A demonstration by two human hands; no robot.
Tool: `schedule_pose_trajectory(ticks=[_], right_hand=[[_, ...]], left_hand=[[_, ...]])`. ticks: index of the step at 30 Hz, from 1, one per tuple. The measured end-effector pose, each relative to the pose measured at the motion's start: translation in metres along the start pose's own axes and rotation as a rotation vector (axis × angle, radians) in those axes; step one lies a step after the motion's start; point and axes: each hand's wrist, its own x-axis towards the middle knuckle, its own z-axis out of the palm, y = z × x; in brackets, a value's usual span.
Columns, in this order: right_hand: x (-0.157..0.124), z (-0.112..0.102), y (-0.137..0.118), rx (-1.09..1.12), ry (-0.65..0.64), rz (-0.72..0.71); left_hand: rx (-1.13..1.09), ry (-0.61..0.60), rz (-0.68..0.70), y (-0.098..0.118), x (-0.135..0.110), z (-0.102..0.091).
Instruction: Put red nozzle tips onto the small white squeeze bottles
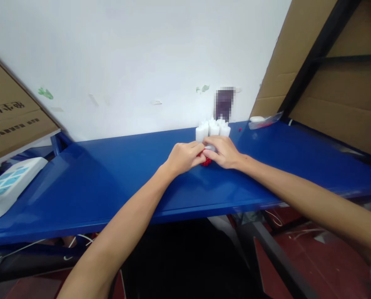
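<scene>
My left hand (187, 157) and my right hand (223, 151) meet above the middle of the blue table (126, 174), their fingertips close together. Between the fingers of my right hand shows part of a small white bottle-like piece (209, 148), mostly hidden. The fingers of my left hand are pinched at its near end; what they grip is hidden. Just under the fingertips lies a cluster of small red bead-like pieces (206, 162). Directly behind my hands stands a tight group of several white plastic bottles (201, 133) with narrow tips, upright.
A clear plastic bag (268, 120) with red pieces lies at the back right, near a single red piece (240, 129). A white device with blue panels (11, 182) sits at the left edge. Cardboard (338, 95) and a white wall (135, 62) bound the table.
</scene>
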Motion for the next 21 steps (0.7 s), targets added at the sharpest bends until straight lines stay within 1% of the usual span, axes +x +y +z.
schedule_pose_trajectory(ticks=[6,9,15,18,21], right_hand=[[0.001,0.002,0.000,0.080,-0.011,-0.050],[0.002,0.002,-0.002,0.105,-0.021,-0.042],[0.003,0.001,-0.005,0.095,-0.042,-0.014],[0.002,0.001,-0.008,0.066,-0.052,0.019],[0.001,-0.001,-0.012,0.033,-0.046,0.062]], left_hand=[[-0.016,0.026,0.025,-0.002,-0.001,0.002],[-0.038,0.019,0.025,-0.004,-0.001,0.003],[-0.070,-0.053,0.024,-0.008,-0.003,0.006],[-0.077,-0.094,0.008,-0.006,-0.003,0.006],[-0.110,-0.109,0.001,-0.003,-0.002,0.005]])
